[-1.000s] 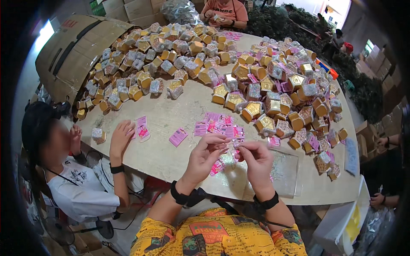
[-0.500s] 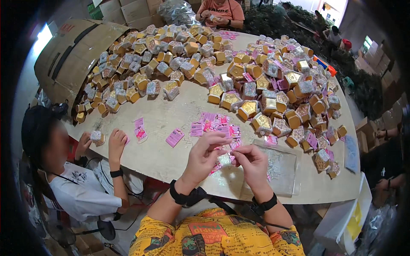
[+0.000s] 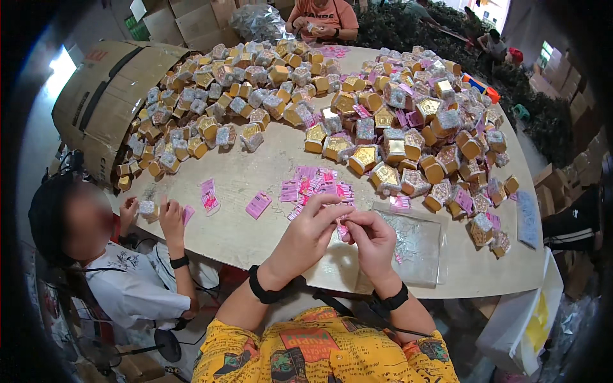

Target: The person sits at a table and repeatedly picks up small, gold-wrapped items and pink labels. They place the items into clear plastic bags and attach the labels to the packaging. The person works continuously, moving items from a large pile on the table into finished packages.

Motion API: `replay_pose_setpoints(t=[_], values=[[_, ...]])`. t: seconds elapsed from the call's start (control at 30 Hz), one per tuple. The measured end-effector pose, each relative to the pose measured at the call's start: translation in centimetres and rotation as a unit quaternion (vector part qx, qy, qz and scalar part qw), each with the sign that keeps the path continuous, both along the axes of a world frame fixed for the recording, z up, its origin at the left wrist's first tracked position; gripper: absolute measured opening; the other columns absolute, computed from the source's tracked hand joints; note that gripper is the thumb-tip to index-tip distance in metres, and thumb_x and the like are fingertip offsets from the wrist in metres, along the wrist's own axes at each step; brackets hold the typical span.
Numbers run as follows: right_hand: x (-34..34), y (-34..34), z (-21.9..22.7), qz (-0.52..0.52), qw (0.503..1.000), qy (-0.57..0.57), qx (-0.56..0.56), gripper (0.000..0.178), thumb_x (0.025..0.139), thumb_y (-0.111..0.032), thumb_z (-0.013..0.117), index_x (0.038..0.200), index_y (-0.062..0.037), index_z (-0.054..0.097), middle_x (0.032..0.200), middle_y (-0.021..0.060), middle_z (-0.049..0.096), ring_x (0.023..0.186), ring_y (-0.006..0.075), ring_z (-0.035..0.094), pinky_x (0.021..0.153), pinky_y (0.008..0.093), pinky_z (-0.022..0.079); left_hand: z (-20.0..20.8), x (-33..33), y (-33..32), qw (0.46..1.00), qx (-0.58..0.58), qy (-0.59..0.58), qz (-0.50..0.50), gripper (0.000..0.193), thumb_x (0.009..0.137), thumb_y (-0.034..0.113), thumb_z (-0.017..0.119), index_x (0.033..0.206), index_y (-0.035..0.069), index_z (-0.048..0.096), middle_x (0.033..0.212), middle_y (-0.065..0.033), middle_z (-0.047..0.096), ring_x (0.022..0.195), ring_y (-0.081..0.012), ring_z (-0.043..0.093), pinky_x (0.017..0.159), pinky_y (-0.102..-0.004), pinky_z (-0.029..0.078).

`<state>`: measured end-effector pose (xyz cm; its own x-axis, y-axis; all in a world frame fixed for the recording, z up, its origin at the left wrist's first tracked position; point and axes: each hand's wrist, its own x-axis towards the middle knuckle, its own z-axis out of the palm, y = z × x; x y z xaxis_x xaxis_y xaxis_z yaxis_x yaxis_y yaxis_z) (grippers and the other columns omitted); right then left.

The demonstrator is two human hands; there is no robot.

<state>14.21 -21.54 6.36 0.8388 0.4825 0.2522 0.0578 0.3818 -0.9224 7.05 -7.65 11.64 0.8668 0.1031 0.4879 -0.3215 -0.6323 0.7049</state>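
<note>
My left hand [image 3: 302, 240] and my right hand [image 3: 375, 247] meet above the near part of the table. A small pink card tag [image 3: 343, 231] sits between their fingertips. My right thumb and forefinger pinch it near its top; my left fingers close on it from the other side. Any thread or fastener there is too fine to make out. Just beyond my hands lies a heap of pink printed tags [image 3: 313, 179]. To the right of my right hand, a clear shallow tray [image 3: 440, 258] holds thin transparent strands.
Gold house-shaped ornaments [image 3: 385, 175] with glittery white roofs crowd the table's far half and right side. A cardboard box [image 3: 96, 96] lies tipped at the far left. One person [image 3: 134, 274] sits at my left with a small ornament; another [image 3: 325, 22] works across the table.
My left fingers have closed in toward my right hand, and the pink tag now shows between them. The person at my left has raised their fingers.
</note>
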Motion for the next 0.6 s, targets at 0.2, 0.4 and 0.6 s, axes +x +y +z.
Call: replay_pose_setpoints(t=[0.2, 0.4, 0.6], values=[[-0.5, -0.8, 0.3, -0.016, 1.0, 0.01, 0.02, 0.008, 0.088, 0.002, 0.062, 0.096, 0.0007, 0.063, 0.087, 0.0054, 0.066, 0.066, 0.0086, 0.062, 0.058, 0.0199, 0.049, 0.9, -0.7, -0.7, 0.999, -0.019, 0.0, 0.027, 0.025, 0.078, -0.009, 0.062, 0.101, 0.001, 0.067, 0.096, -0.0119, 0.058, 0.084, -0.0222, 0.063, 0.068, -0.03, 0.052], [-1.1, -1.8, 1.1, 0.013, 0.994, 0.102, 0.04, 0.012, 0.089, 0.0, 0.062, 0.101, 0.0003, 0.064, 0.092, 0.0071, 0.067, 0.066, 0.0093, 0.062, 0.057, 0.021, 0.049, 1.3, -1.9, -1.7, 0.999, 0.02, -0.002, 0.045, 0.016, 0.076, -0.005, 0.066, 0.091, 0.001, 0.069, 0.081, -0.0106, 0.059, 0.07, -0.0218, 0.06, 0.061, -0.0304, 0.047], [-1.4, -2.4, 0.2, 0.12, 0.984, 0.127, 0.033, 0.011, 0.091, -0.002, 0.057, 0.099, 0.0024, 0.063, 0.083, 0.0104, 0.067, 0.065, 0.0122, 0.064, 0.056, 0.0223, 0.05, 1.3, -3.1, -1.9, 0.999, 0.04, -0.01, 0.014, 0.019, 0.076, -0.005, 0.066, 0.094, 0.002, 0.068, 0.082, -0.0105, 0.06, 0.07, -0.0244, 0.06, 0.061, -0.0307, 0.048]])
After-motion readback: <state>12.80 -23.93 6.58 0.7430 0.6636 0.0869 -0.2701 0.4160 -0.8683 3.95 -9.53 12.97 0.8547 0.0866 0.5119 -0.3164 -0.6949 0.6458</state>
